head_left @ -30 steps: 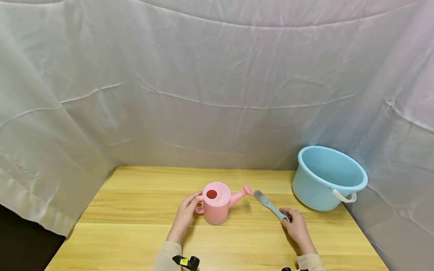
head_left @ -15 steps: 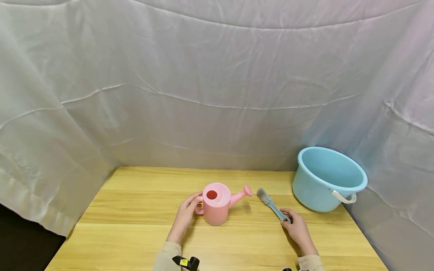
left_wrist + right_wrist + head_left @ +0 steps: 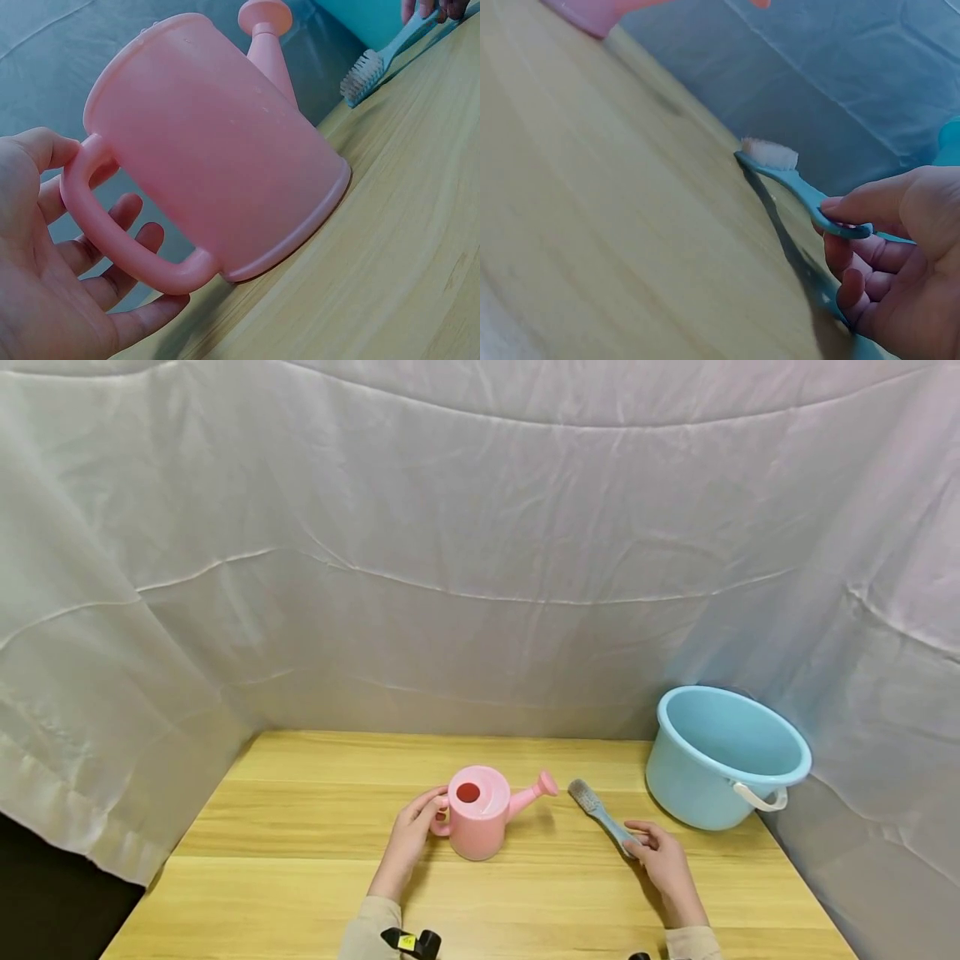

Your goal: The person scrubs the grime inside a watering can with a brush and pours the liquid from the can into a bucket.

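A pink watering can stands upright on the wooden table, its spout pointing right. My left hand holds it by the handle; in the left wrist view the thumb presses the top of the handle and other fingers reach behind it. To the right, my right hand pinches the end of a light blue scrub brush. Seen from the right wrist, the thumb lies on top of the brush handle, the bristles face up, and a shadow runs along the table below. The brush head points toward the spout, apart from it.
At the table's back right corner stands a light blue bucket with a white handle, beyond my right hand. Grey cloth hangs behind the table and along both sides.
The brush head has shifted slightly right, away from the spout, and its bristles have turned more into view. My right hand has moved slightly right and its grip has changed. The watering can stays put.
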### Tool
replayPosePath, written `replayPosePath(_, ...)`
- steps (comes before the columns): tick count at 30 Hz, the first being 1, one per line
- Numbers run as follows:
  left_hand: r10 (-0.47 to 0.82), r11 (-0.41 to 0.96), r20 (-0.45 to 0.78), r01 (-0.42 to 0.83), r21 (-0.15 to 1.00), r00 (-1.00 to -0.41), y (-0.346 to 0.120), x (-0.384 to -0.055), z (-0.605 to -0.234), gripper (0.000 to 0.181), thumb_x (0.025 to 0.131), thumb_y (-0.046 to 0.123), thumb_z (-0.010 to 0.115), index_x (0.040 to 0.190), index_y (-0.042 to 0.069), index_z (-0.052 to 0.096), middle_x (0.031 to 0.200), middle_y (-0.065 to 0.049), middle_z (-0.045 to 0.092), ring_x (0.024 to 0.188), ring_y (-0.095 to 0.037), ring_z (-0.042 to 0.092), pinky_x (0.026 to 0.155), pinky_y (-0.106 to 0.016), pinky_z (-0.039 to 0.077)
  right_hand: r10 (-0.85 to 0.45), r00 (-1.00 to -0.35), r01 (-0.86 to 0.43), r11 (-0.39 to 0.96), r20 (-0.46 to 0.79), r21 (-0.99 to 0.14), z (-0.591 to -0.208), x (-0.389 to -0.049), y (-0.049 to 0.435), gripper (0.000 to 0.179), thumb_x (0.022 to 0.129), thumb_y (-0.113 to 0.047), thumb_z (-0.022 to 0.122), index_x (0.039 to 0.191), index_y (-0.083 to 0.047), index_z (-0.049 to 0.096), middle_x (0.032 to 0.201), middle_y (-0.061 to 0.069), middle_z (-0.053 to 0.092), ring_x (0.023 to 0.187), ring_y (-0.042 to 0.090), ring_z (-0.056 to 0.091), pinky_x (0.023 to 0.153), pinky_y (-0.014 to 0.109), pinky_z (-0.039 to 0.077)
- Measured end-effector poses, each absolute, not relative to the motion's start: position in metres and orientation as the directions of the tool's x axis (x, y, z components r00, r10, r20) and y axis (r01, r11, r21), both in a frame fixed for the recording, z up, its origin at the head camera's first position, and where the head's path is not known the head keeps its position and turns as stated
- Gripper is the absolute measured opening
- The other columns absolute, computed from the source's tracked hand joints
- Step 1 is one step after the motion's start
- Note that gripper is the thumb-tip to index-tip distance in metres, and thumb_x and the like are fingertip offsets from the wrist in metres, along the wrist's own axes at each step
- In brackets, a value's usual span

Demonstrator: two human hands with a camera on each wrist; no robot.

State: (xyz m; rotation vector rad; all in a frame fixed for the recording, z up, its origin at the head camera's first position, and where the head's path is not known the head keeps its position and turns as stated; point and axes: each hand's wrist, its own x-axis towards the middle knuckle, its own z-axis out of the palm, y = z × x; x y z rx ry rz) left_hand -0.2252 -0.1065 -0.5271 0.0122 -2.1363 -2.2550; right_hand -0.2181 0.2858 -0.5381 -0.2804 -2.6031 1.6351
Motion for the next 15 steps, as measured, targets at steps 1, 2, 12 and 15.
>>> replayPosePath(1,-0.032,-0.053,0.02,0.021,0.998,-0.999,-0.1065,-0.2253,-0.5274,0.04,0.098,0.03,0.057,0.131,0.007,0.061,0.102,-0.007,0.065,0.096,-0.021,0.059,0.088,-0.035,0.056,0.184,-0.981,0.128,0.399,-0.057,-0.908,-0.5379,-0.2183,0.2862,0.04,0.091,-0.004,0.065,0.129,0.007,0.055,0.087,0.004,0.071,0.064,0.003,0.053,0.058,0.019,0.044)
replayPosePath(2,-0.033,-0.052,0.021,0.023,0.998,-0.999,-0.1064,-0.2253,-0.5276,0.04,0.098,0.03,0.057,0.131,0.007,0.061,0.102,-0.007,0.065,0.096,-0.021,0.059,0.088,-0.035,0.056,0.183,-0.981,0.132,0.375,-0.066,-0.918,-0.5376,-0.2187,0.2867,0.04,0.092,-0.005,0.064,0.129,0.007,0.055,0.085,0.001,0.07,0.064,0.004,0.054,0.057,0.02,0.044)
replayPosePath(12,-0.025,-0.056,0.026,0.028,0.998,-0.999,-0.1067,-0.2266,-0.5291,0.04,0.099,0.029,0.056,0.132,0.007,0.06,0.104,-0.01,0.064,0.096,-0.021,0.059,0.087,-0.034,0.056,0.218,-0.972,0.117,0.113,-0.09,-0.987,-0.5351,-0.2202,0.2862,0.036,0.092,-0.007,0.064,0.125,0.006,0.058,0.073,-0.013,0.068,0.064,0.004,0.06,0.059,0.018,0.05)
replayPosePath(15,-0.025,-0.055,0.027,0.028,0.998,-0.999,-0.1067,-0.2265,-0.5291,0.039,0.1,0.028,0.055,0.132,0.007,0.06,0.104,-0.01,0.065,0.097,-0.021,0.059,0.087,-0.035,0.056,0.203,-0.975,0.086,-0.01,-0.086,-0.996,-0.5342,-0.2181,0.2872,0.022,0.093,-0.008,0.064,0.115,-0.004,0.067,0.075,-0.01,0.07,0.067,0.004,0.063,0.059,0.018,0.051)
